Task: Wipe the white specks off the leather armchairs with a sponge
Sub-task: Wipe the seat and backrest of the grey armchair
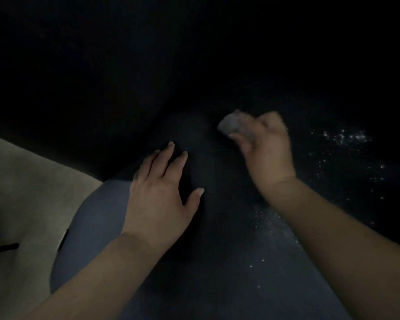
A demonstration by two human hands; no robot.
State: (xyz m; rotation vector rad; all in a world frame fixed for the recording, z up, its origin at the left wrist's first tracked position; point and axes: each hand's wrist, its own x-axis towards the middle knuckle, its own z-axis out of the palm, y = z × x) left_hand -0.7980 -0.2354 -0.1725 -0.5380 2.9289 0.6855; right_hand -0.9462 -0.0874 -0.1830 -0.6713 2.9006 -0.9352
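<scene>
The dark leather armchair seat point(217, 262) fills the middle and right of the dim view. My right hand point(267, 148) is shut on a grey sponge point(230, 124), whose end sticks out past my fingers over the seat's rear part; the hand is blurred. My left hand point(162, 192) lies flat on the seat with its fingers spread and holds nothing. White specks point(346, 136) are scattered on the leather to the right of the sponge. More white specks point(270, 224) lie beside my right forearm.
The armchair's back and arm point(125, 88) rise dark behind and to the left of my hands. A pale beige floor point(21, 192) shows at the left edge, with a black strap-like object point(2, 248) lying on it.
</scene>
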